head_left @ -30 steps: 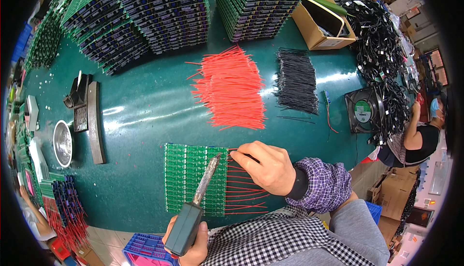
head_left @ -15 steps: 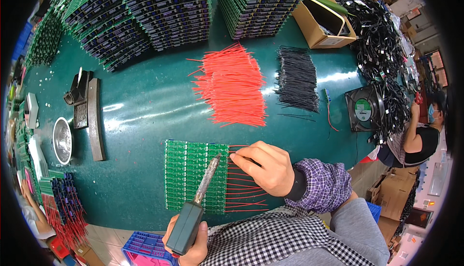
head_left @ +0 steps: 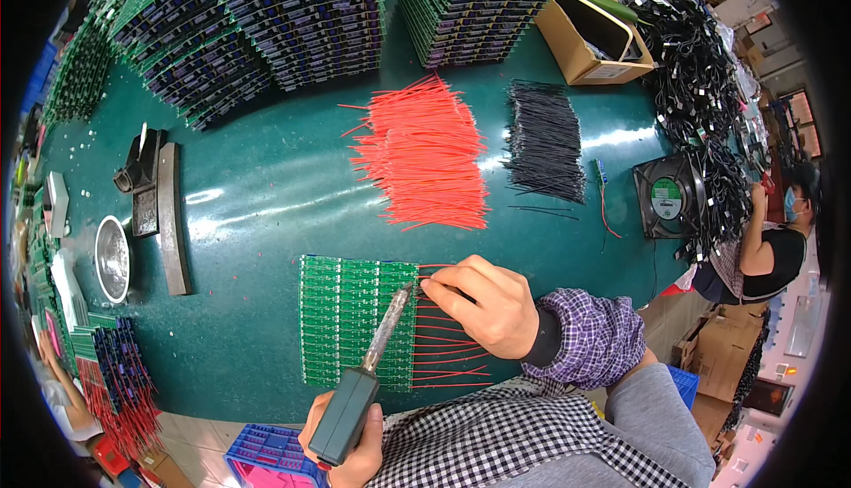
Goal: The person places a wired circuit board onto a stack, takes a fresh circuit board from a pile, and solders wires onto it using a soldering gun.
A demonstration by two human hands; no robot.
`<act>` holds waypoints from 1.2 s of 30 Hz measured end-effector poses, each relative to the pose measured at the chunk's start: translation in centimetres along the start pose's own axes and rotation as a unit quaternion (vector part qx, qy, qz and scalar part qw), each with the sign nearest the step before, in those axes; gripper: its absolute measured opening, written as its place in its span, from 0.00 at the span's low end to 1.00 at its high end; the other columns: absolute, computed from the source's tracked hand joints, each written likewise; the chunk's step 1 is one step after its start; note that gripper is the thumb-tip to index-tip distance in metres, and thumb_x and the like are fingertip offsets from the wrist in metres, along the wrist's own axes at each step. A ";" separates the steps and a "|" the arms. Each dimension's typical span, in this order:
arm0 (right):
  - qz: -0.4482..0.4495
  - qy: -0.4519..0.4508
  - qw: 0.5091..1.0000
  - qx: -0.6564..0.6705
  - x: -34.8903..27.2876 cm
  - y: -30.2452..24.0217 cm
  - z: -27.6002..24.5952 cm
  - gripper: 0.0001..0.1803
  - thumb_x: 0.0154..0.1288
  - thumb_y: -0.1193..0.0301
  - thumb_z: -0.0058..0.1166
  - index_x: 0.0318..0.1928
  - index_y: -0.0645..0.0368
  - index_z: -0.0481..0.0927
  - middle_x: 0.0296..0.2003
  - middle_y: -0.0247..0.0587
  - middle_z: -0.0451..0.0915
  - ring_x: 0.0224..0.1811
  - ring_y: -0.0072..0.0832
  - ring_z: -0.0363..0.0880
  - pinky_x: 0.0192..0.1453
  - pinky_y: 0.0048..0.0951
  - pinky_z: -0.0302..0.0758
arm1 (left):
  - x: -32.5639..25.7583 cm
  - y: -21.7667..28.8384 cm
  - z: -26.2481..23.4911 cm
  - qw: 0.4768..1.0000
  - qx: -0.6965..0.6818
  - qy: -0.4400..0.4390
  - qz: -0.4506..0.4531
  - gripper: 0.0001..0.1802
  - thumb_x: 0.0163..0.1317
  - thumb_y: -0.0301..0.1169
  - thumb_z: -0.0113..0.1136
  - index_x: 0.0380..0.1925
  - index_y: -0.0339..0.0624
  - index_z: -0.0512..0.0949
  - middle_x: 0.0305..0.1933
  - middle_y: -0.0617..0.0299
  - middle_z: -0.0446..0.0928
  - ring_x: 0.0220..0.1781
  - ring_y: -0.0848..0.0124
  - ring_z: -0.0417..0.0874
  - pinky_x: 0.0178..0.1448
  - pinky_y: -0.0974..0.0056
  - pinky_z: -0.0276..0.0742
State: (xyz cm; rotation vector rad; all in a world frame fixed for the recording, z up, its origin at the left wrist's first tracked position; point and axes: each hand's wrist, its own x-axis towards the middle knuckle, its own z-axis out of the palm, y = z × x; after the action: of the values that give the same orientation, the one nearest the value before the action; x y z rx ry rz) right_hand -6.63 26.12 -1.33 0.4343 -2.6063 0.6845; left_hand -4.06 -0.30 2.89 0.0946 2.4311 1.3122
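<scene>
A soldering iron [head_left: 359, 399] with a dark green body sits in my left hand [head_left: 359, 452], fingers wrapped round it. Its tip touches or hovers close over the upper right edge of a green circuit board panel [head_left: 355, 320], which lies flat on the table. My right hand [head_left: 487, 306] is pinched closed at that same edge, beside the tip. A thin red wire seems to be between thumb and forefinger; the fingertips partly hide it. Below the hand, several red wires [head_left: 448, 355] stick out to the right from the panel's edge.
Beyond the panel lie piles of red wires [head_left: 425, 160] and black wires [head_left: 545, 142]. Tall stacks of boards [head_left: 301, 27] stand at the back. A fan [head_left: 665, 200] and black cables [head_left: 696, 89] are at right; a metal bowl [head_left: 113, 257] and iron stand [head_left: 146, 178] at left. A co-worker [head_left: 771, 249] sits far right.
The soldering iron's tip has shifted slightly right, closer to the panel's edge and my right fingertips. My right hand stays almost in place.
</scene>
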 end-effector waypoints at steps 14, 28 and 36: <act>0.004 0.001 1.000 -0.009 0.0 -0.1 0.1 0.16 0.48 0.78 0.61 0.41 0.65 0.81 0.35 0.38 0.78 0.34 0.28 0.77 0.31 0.26 0.79 | 0.2 0.1 -0.2 0.999 0.014 -0.008 0.032 0.17 0.60 0.34 0.70 0.47 0.38 0.82 0.44 0.49 0.83 0.44 0.52 0.84 0.48 0.55 0.79; 0.003 0.001 1.000 -0.017 0.0 -0.2 0.1 0.15 0.48 0.78 0.61 0.40 0.66 0.80 0.34 0.38 0.77 0.33 0.28 0.77 0.31 0.25 0.78 | -0.3 0.1 -0.6 1.000 0.019 -0.011 -0.007 0.22 0.63 0.38 0.68 0.53 0.36 0.79 0.49 0.47 0.82 0.50 0.53 0.84 0.52 0.55 0.80; 0.008 0.015 1.000 -0.002 -0.2 -0.1 0.4 0.20 0.43 0.78 0.59 0.42 0.66 0.83 0.35 0.41 0.80 0.32 0.32 0.80 0.28 0.28 0.79 | -0.7 -0.4 -0.3 1.000 0.006 0.004 -0.023 0.23 0.63 0.37 0.68 0.54 0.37 0.79 0.51 0.46 0.82 0.51 0.53 0.84 0.54 0.55 0.79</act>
State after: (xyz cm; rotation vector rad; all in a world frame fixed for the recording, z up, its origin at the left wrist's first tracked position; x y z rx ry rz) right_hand -6.52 25.84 -1.67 0.3982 -2.5863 0.6852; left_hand -3.45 -0.90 2.93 0.0362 2.4321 1.2810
